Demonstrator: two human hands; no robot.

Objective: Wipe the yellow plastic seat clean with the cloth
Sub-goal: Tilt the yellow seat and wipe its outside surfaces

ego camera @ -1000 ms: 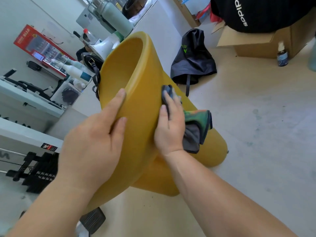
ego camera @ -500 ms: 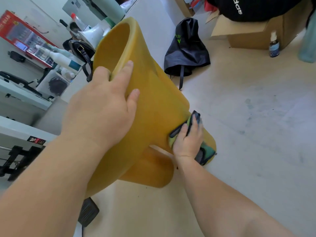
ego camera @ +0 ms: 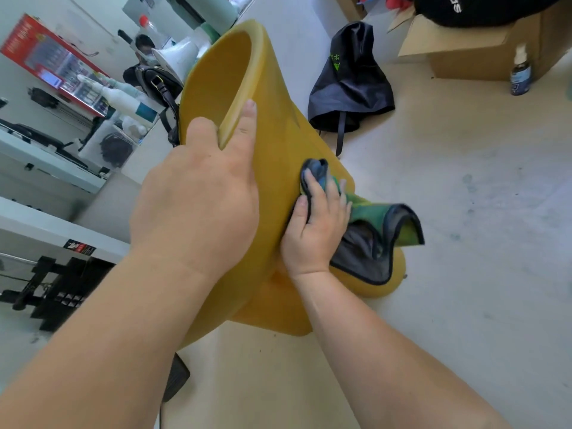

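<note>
Left hand (ego camera: 198, 205) has its fingers (ego camera: 247, 125) clamped over the rim of the yellow plastic seat (ego camera: 278, 150), which sits tipped over on the floor (ego camera: 464, 212). My right hand (ego camera: 315, 233) grips the bunched cloth (ego camera: 371, 236), pressing it against the seat's outer side. Half a second back the cloth was lower, near the base.

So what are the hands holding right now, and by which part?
The left hand grips the yellow seat by its upper rim. The right hand holds the cloth by its bunched end, pressed against the seat's side.
</note>
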